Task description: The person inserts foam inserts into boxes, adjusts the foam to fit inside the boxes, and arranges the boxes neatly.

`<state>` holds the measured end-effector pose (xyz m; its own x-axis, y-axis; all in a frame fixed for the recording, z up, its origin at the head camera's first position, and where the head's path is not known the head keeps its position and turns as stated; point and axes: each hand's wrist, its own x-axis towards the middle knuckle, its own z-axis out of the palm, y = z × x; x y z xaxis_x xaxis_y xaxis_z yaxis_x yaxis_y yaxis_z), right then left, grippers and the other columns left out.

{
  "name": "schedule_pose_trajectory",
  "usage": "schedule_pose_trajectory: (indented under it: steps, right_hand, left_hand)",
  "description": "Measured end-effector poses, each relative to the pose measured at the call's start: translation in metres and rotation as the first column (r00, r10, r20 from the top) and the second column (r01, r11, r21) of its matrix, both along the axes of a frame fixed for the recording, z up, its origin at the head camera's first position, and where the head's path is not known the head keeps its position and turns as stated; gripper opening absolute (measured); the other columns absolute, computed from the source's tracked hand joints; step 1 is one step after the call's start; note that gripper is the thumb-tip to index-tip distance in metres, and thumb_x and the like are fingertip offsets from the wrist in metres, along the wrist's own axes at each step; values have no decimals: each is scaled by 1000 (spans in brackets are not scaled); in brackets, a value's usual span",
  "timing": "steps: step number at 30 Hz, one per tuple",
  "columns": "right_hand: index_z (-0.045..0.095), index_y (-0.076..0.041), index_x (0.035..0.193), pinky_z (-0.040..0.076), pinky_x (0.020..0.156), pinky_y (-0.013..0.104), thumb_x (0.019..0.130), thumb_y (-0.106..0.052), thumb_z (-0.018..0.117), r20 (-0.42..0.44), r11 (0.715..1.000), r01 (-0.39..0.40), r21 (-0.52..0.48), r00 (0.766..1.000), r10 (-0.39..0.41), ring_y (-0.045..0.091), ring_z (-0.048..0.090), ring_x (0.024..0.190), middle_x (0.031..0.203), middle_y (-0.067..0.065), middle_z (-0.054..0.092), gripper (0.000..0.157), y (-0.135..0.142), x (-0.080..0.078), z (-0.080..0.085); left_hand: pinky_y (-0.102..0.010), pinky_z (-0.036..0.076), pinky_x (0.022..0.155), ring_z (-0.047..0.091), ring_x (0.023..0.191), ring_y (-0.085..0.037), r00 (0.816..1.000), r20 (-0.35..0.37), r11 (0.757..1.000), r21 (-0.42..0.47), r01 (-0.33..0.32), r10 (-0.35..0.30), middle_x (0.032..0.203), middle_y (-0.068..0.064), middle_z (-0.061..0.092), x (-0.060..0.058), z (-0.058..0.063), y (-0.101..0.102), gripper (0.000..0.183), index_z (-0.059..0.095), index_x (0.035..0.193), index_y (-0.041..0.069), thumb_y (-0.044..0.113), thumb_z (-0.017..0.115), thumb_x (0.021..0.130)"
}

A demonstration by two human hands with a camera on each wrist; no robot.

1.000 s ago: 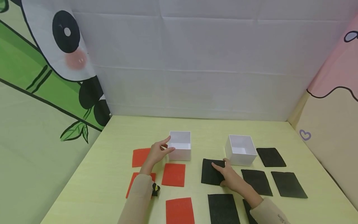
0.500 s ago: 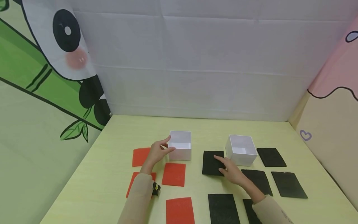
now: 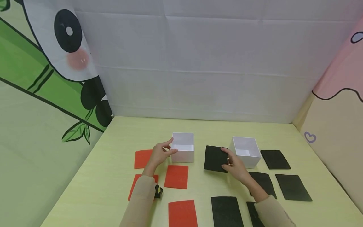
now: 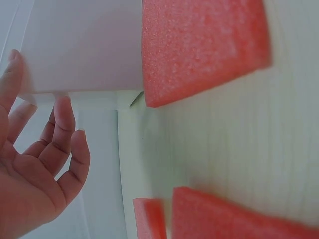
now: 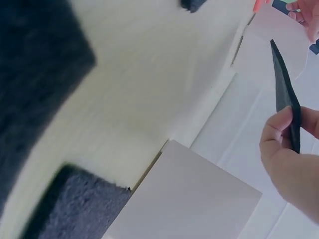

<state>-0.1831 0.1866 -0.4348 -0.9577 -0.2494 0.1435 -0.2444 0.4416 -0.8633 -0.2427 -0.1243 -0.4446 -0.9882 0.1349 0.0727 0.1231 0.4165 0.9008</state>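
Note:
In the head view, my right hand (image 3: 235,165) pinches a black square cloth-like sheet (image 3: 214,159) by its right edge, thumb on one face and fingers on the other. The sheet is lifted off the table, and in the right wrist view this thin black sheet (image 5: 285,84) shows nearly edge-on. My left hand (image 3: 159,154) holds the left white box (image 3: 182,156) at its left side, thumb by the front rim and index finger farther back. Its other fingers curl beside the wall in the left wrist view. The right white box (image 3: 249,161) stands just beyond my right hand.
Several red squares lie on the left of the table, one a red sheet (image 3: 176,177) before the left box. Several black squares lie at the right, among them a black sheet (image 3: 293,187). A white curtain (image 3: 198,63) hangs behind the table.
My right hand has lifted the black sheet from the table and raised it toward the back, between the two boxes. The left hand has stayed at the left box.

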Motion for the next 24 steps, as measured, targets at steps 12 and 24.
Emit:
schedule_pose_trajectory:
  steps: [12,24]
  right_hand:
    - [33,-2,137,42,72,24,91,0,47,96,991,20,-131,995,-8,23,46,89,122,23,43,48,-1,-12,0]
    - [26,-2,139,41,78,19,91,0,48,145,942,56,-331,989,-8,31,43,110,125,24,39,54,-8,-23,1]
  left_hand:
    - [-28,41,55,56,67,-34,999,33,1000,-15,-11,11,88,-9,56,-1,0,1,61,48,130,18,27,72,75]
    - [-27,39,53,56,66,-35,999,40,1000,-7,-19,19,87,-9,56,0,1,1,61,49,129,18,27,73,74]
